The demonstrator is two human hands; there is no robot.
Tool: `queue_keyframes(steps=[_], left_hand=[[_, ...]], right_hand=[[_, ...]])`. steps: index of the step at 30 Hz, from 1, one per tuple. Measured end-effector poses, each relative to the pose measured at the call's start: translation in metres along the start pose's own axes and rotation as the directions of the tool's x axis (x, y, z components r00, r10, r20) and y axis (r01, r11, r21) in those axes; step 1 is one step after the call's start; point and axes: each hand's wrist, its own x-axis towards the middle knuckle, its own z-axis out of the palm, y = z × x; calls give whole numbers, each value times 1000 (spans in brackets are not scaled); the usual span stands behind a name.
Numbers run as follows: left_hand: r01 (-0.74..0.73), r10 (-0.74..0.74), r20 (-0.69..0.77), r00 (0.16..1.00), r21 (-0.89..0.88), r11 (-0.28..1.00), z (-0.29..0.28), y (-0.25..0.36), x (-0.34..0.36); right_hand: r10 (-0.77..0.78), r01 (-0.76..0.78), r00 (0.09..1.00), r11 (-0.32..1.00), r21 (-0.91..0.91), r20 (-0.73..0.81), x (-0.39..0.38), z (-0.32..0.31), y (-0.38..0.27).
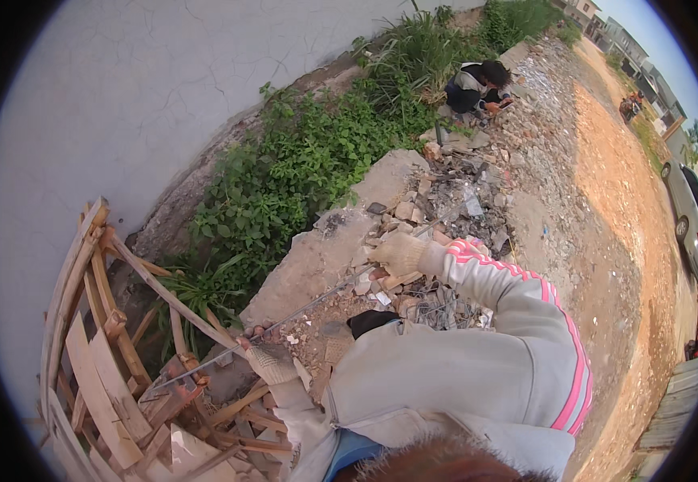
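Note:
A long thin metal rod [310, 304] runs slantwise across the rubble, from the wood pile at lower left up past my other hand. Wrapped round its lower part is my left hand [267, 358], in a pale knit glove with bare fingertips showing. Farther up, my right hand [398, 254], also gloved, is closed on the same rod. The rod's far end reaches on past it over broken stones [405, 213]. Below my right hand lies a tangle of grey wire or thin bars [445, 312].
Old timber [101, 377] with protruding nails is heaped at left beside a pale wall [124, 104]. Green weeds [284, 161] grow along a concrete slab [309, 261]. A person [477, 87] crouches farther up the rubble. A car [690, 210] stands by the dirt road [622, 177].

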Motion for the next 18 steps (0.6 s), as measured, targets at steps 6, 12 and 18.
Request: queue_keyframes(steps=[6,12,18], left_hand=[[-30,43,-212,976,61,998,2,53,7],[-88,156,-374,914,194,977,-21,54,-28],[-217,268,-359,894,175,960,-33,49,-69]], right_hand=[[87,-75,985,994,83,-149,-38,52,92],[-238,282,948,936,212,-210,51,115,66],[-379,329,925,837,436,28,141,85,-82]])
